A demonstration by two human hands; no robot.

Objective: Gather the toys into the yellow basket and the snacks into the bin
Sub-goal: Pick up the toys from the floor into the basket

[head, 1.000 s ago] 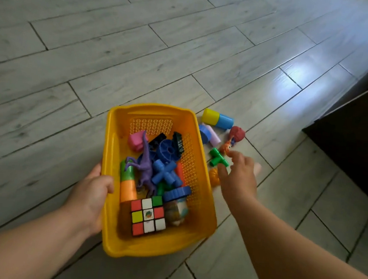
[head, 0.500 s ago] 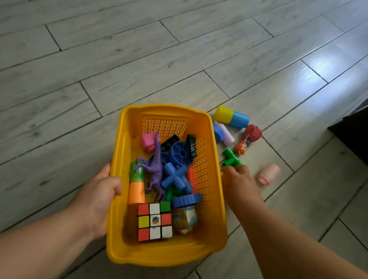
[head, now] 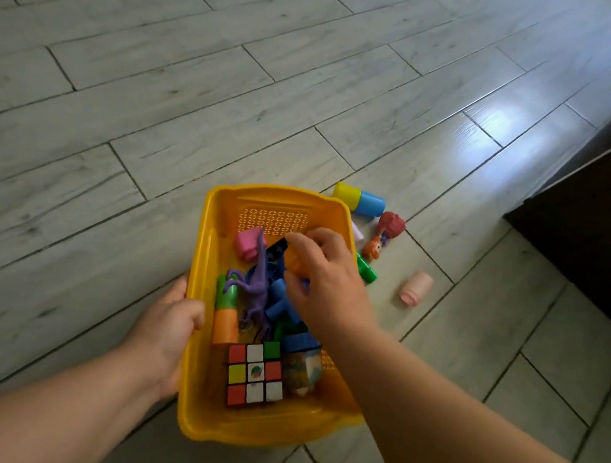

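Observation:
The yellow basket (head: 259, 426) stands on the floor, and my left hand (head: 167, 330) grips its left rim. Inside lie a colour cube (head: 255, 374), a purple dinosaur (head: 257, 294), a pink block (head: 246, 244) and several blue and green pieces. My right hand (head: 329, 282) hovers over the basket's middle, fingers curled round a small orange toy (head: 293, 263). On the floor to the right of the basket lie a yellow-and-blue cylinder (head: 359, 199), a red and orange figure (head: 385, 235), a green piece (head: 367, 271) and a pale pink cylinder (head: 416, 288). No snacks or bin are in view.
Pale wood-look floor tiles (head: 159, 105) stretch to the left and back. A dark piece of furniture (head: 594, 240) stands at the right edge, close to the loose toys.
My right hand picked up the orange toy from the floor right of the basket and carried it left, over the basket. My left hand kept its hold on the rim.

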